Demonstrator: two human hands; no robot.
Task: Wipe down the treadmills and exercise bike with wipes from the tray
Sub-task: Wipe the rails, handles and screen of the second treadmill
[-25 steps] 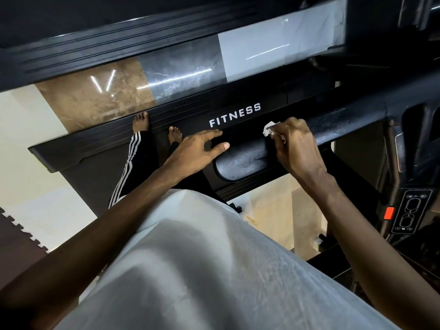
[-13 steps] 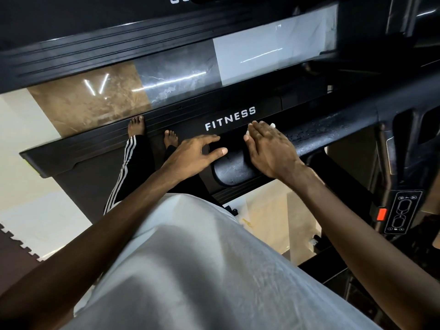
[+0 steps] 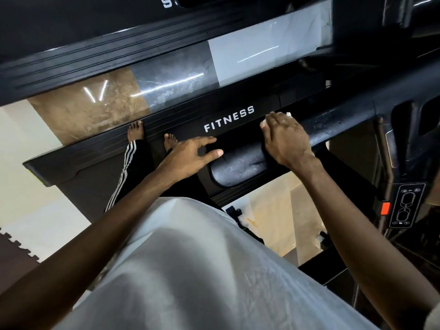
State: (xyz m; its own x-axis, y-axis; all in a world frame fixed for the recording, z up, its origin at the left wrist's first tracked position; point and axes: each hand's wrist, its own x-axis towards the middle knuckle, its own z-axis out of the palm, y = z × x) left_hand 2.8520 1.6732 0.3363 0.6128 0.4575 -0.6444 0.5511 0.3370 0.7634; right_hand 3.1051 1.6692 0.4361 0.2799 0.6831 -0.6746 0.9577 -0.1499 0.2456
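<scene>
Control panel (image 3: 404,206) beside treadmill handrail (image 3: 345,126)

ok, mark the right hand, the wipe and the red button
right hand (image 3: 287,142), head view, back of the hand.
wipe (image 3: 288,114), head view, white corner showing beyond the hand.
red button (image 3: 385,208), head view, its middle.

Head view, steeply downward, close over treadmill (image 3: 238,96)

- Dim indoors overall; the black treadmill frame (image 3: 71,65) along the top of the frame loses nearly all detail.
- Thin white glare streaks on the glossy marble floor tiles (image 3: 166,84), upper centre and upper left.
- Dull sheen on the black padded handrail (image 3: 242,167), centre.
- Wide-angle bending of straight lines at the edges.
- The white cloth shirt (image 3: 190,270) at the bottom is soft and out of focus.
</scene>
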